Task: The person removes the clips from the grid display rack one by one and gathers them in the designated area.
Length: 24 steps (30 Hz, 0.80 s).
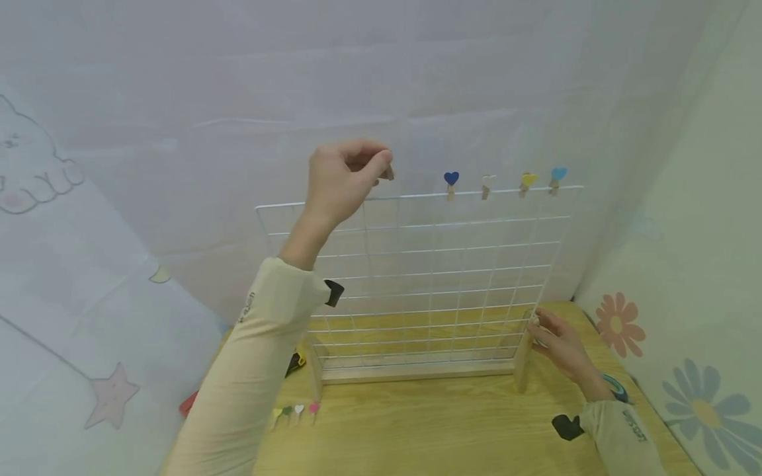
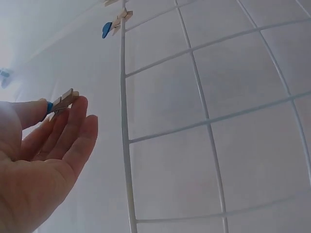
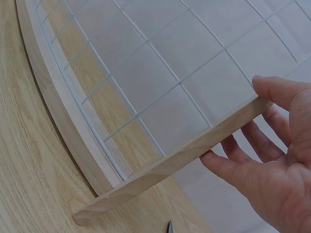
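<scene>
My left hand (image 1: 342, 178) pinches a small wooden clothespin (image 2: 64, 101) with a blue end between thumb and fingers. It is just above the top wire of a white wire grid (image 1: 458, 251), apart from it. On that top wire, toward the right, sit heart clothespins: a dark blue one (image 1: 451, 180), a white one (image 1: 487, 186), a yellow one (image 1: 527, 182) and a light blue one (image 1: 557, 176). My right hand (image 1: 559, 347) grips the upper end of the wooden side post (image 3: 180, 158) at the stand's right, thumb on one side and fingers on the other.
Several heart clothespins (image 1: 299, 410) lie in a row on the wooden table (image 1: 417, 430), left of centre. Behind the left forearm are a black and yellow object (image 1: 296, 362) and a red object (image 1: 188, 403). A teal ring-shaped object (image 1: 616, 387) lies beside the right wrist.
</scene>
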Tool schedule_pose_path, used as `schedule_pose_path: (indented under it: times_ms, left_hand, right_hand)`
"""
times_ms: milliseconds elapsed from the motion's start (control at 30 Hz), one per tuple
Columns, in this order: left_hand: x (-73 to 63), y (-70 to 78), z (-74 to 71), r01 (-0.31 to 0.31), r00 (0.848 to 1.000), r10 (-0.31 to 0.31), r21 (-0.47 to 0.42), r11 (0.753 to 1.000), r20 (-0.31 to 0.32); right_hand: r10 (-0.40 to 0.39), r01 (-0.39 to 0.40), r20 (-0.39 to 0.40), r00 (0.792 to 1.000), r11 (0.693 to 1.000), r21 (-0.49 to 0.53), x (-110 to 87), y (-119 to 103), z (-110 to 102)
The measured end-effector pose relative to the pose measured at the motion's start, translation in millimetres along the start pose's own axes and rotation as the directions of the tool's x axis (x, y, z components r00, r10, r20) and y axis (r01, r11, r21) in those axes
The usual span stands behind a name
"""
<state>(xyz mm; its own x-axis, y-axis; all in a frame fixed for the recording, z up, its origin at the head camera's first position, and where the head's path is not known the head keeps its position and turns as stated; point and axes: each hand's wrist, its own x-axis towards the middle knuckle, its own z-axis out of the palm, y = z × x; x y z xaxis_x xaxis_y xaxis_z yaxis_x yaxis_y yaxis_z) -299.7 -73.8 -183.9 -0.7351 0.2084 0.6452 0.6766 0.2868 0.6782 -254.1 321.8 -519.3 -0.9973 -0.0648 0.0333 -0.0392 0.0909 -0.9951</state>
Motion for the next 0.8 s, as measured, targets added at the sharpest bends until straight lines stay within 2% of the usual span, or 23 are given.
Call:
schedule_pose_path:
  times_ms: [100, 200, 333, 467, 567, 800]
  left_hand:
    - [-4.3, -2.3, -3.3, -0.014, 0.999, 0.014, -0.017, 1.000, 0.031]
    - [-13.3, -5.2, -9.6, -0.011, 0.994, 0.011, 0.000, 1.000, 0.106]
    - [-29.0, -9.5, -18.9, -0.033, 0.977, 0.027, 0.023, 0.999, 0.210]
    - [-43.6, -18.3, -25.8, -0.039, 0.964, 0.033, 0.020, 0.999, 0.263]
    - [-55.3, -28.2, -30.1, 0.013, 0.960, -0.019, 0.024, 1.000, 0.280]
    - [-87.2, -63.2, -36.2, 0.109, 0.943, -0.099, -0.013, 0.994, 0.318]
  right_hand:
    - [0.001, -0.001, 0.003, 1.000, 1.000, -0.007, 0.4, 2.9, -1.1]
    - [0.000, 0.000, 0.006, 1.000, 1.000, -0.014, 0.3, 5.8, -0.7]
    - [0.001, -0.001, 0.002, 1.000, 1.000, -0.011, -1.1, 5.3, -0.2]
    - [0.005, -0.005, -0.009, 1.000, 1.000, -0.014, -2.0, 2.5, -1.1]
    - [0.012, -0.012, -0.009, 1.000, 1.000, -0.016, -2.5, 1.3, -1.0]
    - [0.006, -0.006, -0.011, 1.000, 1.000, -0.020, -1.4, 3.7, -0.4]
